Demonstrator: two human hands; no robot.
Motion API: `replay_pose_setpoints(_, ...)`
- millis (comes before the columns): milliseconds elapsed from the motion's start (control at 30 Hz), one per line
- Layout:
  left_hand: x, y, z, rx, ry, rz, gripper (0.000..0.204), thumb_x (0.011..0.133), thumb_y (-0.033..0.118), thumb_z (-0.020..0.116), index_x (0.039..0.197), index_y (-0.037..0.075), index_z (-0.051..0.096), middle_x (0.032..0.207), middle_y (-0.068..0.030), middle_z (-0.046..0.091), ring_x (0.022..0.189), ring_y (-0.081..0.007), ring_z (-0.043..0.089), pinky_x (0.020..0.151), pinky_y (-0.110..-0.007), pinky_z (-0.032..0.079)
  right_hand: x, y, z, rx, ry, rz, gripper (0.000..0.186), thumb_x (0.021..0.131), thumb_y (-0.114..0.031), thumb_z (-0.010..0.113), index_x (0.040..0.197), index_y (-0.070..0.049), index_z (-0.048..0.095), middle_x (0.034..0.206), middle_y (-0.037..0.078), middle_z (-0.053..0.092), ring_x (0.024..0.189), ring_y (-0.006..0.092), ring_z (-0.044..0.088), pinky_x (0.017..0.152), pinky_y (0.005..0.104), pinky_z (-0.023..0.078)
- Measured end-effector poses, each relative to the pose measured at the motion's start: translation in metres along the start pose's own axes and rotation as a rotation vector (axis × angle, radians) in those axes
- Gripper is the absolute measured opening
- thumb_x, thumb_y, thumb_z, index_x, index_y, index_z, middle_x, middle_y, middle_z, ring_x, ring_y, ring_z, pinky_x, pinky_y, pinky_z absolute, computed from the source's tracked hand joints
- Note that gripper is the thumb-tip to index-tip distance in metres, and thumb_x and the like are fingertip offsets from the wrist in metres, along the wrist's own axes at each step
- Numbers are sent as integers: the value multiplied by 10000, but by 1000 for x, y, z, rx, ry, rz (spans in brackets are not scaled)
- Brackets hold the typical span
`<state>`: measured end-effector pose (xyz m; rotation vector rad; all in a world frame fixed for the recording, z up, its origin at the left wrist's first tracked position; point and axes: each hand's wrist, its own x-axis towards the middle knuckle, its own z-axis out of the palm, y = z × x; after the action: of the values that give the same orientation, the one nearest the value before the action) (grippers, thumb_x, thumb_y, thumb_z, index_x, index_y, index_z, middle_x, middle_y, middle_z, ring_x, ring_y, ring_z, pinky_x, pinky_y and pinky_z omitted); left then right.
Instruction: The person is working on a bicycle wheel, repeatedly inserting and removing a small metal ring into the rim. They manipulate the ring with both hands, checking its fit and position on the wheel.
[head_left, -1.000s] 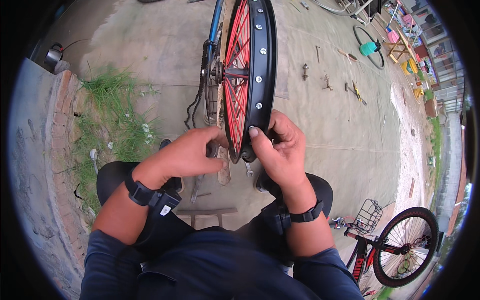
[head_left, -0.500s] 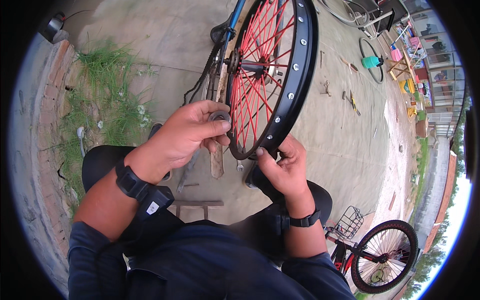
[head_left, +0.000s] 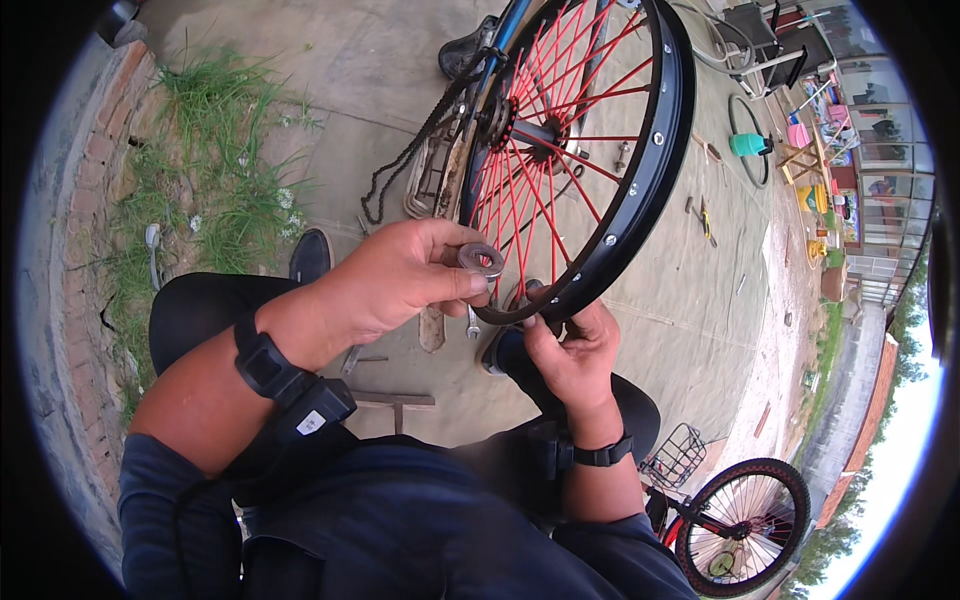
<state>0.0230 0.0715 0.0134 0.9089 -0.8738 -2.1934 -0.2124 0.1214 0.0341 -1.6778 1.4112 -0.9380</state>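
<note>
A bicycle wheel [head_left: 668, 150] with a black rim and red spokes stands in front of me, joined to a blue frame [head_left: 513, 22]. My left hand [head_left: 420, 268] pinches a small dark ring [head_left: 481, 260] between thumb and fingers. It is held beside the rim's near left part, with red showing through its hole. My right hand [head_left: 575, 345] is closed on the lower edge of the rim, thumb on the near side and some fingers hidden behind it. A loose black chain [head_left: 405, 155] hangs left of the wheel.
On the concrete lie a wrench [head_left: 473, 322], pliers [head_left: 707, 222] and a hammer [head_left: 692, 207]. Further right are a teal bottle [head_left: 747, 145] and a chair [head_left: 775, 45]. A second bicycle wheel [head_left: 743, 528] stands at the lower right. Grass [head_left: 215, 140] grows along the left.
The wheel and frame have shifted to the right in the picture. My left hand has moved right with the ring, whose hole now shows more plainly. My right hand stays on the rim.
</note>
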Motion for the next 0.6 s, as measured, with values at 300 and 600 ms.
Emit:
replay_pose_setpoints(300, -2, -1, 5, -83, 58, -96, 361, 1069, 364, 585, 1156, 20, 650, 1059, -68, 693, 858, -165, 726, 674, -269, 566, -1, -4, 2, 69, -1, 55, 231, 805, 48, 746, 1026, -19, 731, 964, 42, 663, 872, 140, 637, 748, 279, 511)
replay_pose_setpoints(600, 0, -13, 2, -113, 44, -104, 396, 1086, 376, 547, 1192, 2, 626, 1152, -100, 678, 890, -189, 733, 679, -271, 572, -1, -1, 0, 18, -14, 17, 225, 812, 42, 750, 1029, -13, 742, 945, 31, 683, 855, 127, 637, 747, 267, 507)
